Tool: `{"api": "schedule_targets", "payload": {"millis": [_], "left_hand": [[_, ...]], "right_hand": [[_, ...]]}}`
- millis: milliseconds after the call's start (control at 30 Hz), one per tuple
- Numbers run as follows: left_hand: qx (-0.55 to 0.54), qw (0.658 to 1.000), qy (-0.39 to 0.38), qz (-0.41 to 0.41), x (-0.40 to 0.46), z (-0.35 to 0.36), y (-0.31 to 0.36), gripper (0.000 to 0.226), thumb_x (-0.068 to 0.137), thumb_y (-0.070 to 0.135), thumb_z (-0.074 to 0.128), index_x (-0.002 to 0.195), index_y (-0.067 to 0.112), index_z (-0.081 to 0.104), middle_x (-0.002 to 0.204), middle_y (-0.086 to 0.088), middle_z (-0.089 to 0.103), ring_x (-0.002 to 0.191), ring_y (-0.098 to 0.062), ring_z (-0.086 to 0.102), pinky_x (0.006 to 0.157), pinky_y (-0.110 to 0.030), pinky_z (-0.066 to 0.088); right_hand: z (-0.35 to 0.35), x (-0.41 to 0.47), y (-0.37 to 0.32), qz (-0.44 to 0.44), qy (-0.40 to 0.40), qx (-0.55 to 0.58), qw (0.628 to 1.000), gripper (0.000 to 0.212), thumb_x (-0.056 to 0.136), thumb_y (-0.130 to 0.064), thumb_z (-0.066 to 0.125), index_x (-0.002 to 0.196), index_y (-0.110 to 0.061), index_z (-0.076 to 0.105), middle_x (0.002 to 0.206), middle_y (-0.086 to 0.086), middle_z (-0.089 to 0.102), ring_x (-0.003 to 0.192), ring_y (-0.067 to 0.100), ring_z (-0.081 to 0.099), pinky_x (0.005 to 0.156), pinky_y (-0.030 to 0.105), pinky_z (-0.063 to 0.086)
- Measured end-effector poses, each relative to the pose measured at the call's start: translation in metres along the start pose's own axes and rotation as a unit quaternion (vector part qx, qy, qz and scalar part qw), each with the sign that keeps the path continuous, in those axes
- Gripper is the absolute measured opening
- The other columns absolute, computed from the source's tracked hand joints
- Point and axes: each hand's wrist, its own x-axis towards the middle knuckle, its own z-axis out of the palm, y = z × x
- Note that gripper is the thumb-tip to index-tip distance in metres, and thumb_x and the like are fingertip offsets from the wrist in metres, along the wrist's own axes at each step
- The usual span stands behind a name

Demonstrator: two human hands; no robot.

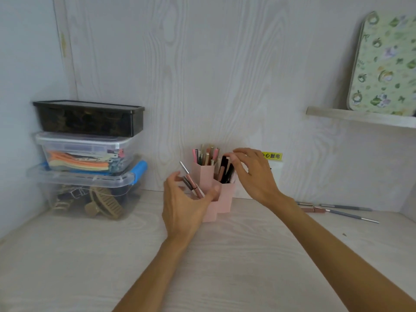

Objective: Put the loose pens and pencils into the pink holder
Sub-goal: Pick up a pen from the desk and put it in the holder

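The pink holder (pixel 225 197) stands at the back of the desk against the wall, its compartments full of pens and pencils. My left hand (pixel 182 206) cups its low front compartment, thumb resting on the holder and fingers loosely curved beside two pens (pixel 188 178) that lean out to the left. My right hand (pixel 254 174) reaches over from the right, its spread fingertips touching the tops of the black pens (pixel 225 170) in the right compartment. Several loose pens (pixel 346 208) lie on the desk to the right, near the wall.
Three stacked plastic boxes (pixel 87 154) stand in the left corner. A small shelf (pixel 360 117) on the right wall carries a flowered board (pixel 385 64). A yellow warning sticker (pixel 273 156) is on the wall behind my right hand.
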Motion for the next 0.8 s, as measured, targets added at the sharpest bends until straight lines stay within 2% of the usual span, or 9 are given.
{"api": "schedule_targets", "payload": {"millis": [67, 167, 233, 333, 433, 500, 567, 667, 800], "left_hand": [[0.015, 0.995, 0.071, 0.062, -0.003, -0.003, 0.006, 0.081, 0.059, 0.055, 0.072, 0.126, 0.025, 0.037, 0.112, 0.009, 0.049, 0.099, -0.011, 0.05, 0.075, -0.028, 0.043], [0.008, 0.969, 0.107, 0.224, -0.011, -0.002, 0.019, 0.046, 0.076, 0.028, 0.068, 0.116, 0.016, 0.047, 0.104, -0.001, 0.055, 0.094, -0.015, 0.05, 0.08, -0.027, 0.041], [0.018, 0.946, 0.065, 0.318, -0.019, 0.002, 0.026, 0.029, 0.08, 0.021, 0.062, 0.107, 0.016, 0.054, 0.098, 0.001, 0.058, 0.088, -0.011, 0.049, 0.075, -0.025, 0.041], [0.039, 0.914, -0.061, 0.4, -0.032, 0.022, 0.038, 0.01, 0.083, 0.016, 0.059, 0.093, 0.019, 0.062, 0.093, 0.009, 0.06, 0.085, -0.005, 0.05, 0.07, -0.021, 0.043], [0.101, 0.899, -0.213, 0.37, -0.043, 0.059, 0.051, 0.022, 0.088, 0.01, 0.055, 0.1, 0.026, 0.064, 0.1, 0.013, 0.063, 0.093, -0.003, 0.053, 0.073, -0.023, 0.047], [0.149, 0.884, -0.299, 0.327, -0.045, 0.087, 0.052, 0.036, 0.093, 0.008, 0.044, 0.123, 0.024, 0.055, 0.125, 0.006, 0.057, 0.115, -0.008, 0.047, 0.088, -0.024, 0.043], [0.2, 0.863, -0.372, 0.277, -0.049, 0.115, 0.054, 0.046, 0.095, 0.007, 0.037, 0.139, 0.018, 0.038, 0.143, -0.001, 0.042, 0.131, -0.015, 0.034, 0.102, -0.028, 0.035], [0.273, 0.846, -0.389, 0.241, -0.049, 0.146, 0.052, 0.05, 0.094, 0.009, 0.037, 0.144, 0.014, 0.029, 0.148, -0.005, 0.035, 0.136, -0.021, 0.028, 0.107, -0.033, 0.03], [0.342, 0.827, -0.373, 0.244, -0.043, 0.167, 0.048, 0.049, 0.092, 0.01, 0.038, 0.14, 0.018, 0.034, 0.144, -0.003, 0.039, 0.131, -0.024, 0.032, 0.1, -0.035, 0.03]], "right_hand": [[-0.01, -0.025, 0.018, 0.004, 0.007, 0.025, 1.0, 0.031, 0.098, -0.032, 0.038, 0.122, -0.028, 0.057, 0.119, -0.009, 0.06, 0.114, 0.006, 0.044, 0.098, 0.028, 0.034], [-0.028, -0.069, 0.068, 0.067, -0.001, -0.026, 0.997, 0.034, 0.095, -0.021, 0.046, 0.129, -0.024, 0.051, 0.121, -0.004, 0.06, 0.115, 0.015, 0.048, 0.095, 0.028, 0.035], [-0.04, -0.09, 0.107, 0.148, -0.056, -0.115, 0.981, 0.04, 0.094, -0.015, 0.047, 0.134, -0.017, 0.045, 0.132, 0.005, 0.055, 0.125, 0.023, 0.043, 0.101, 0.033, 0.031], [-0.058, -0.105, 0.149, 0.264, -0.111, -0.18, 0.941, 0.045, 0.096, -0.017, 0.039, 0.14, -0.012, 0.033, 0.146, 0.008, 0.039, 0.136, 0.023, 0.031, 0.111, 0.037, 0.024], [-0.064, -0.101, 0.168, 0.274, -0.12, -0.13, 0.945, 0.047, 0.096, -0.015, 0.035, 0.143, -0.012, 0.03, 0.152, 0.006, 0.031, 0.139, 0.021, 0.028, 0.115, 0.037, 0.022], [-0.063, -0.1, 0.171, 0.267, -0.13, -0.131, 0.946, 0.047, 0.097, -0.015, 0.033, 0.144, -0.014, 0.029, 0.152, 0.005, 0.031, 0.139, 0.02, 0.028, 0.115, 0.039, 0.02], [-0.063, -0.104, 0.174, 0.275, -0.155, -0.157, 0.936, 0.045, 0.097, -0.018, 0.033, 0.142, -0.017, 0.032, 0.15, 0.002, 0.034, 0.139, 0.018, 0.028, 0.116, 0.04, 0.018], [-0.06, -0.107, 0.174, 0.256, -0.182, -0.187, 0.931, 0.038, 0.095, -0.021, 0.035, 0.132, -0.022, 0.043, 0.141, -0.002, 0.042, 0.134, 0.017, 0.032, 0.115, 0.041, 0.015], [-0.057, -0.103, 0.166, 0.236, -0.156, -0.16, 0.946, 0.032, 0.089, -0.019, 0.042, 0.118, -0.023, 0.054, 0.125, -0.003, 0.053, 0.124, 0.019, 0.04, 0.113, 0.041, 0.019]]}}
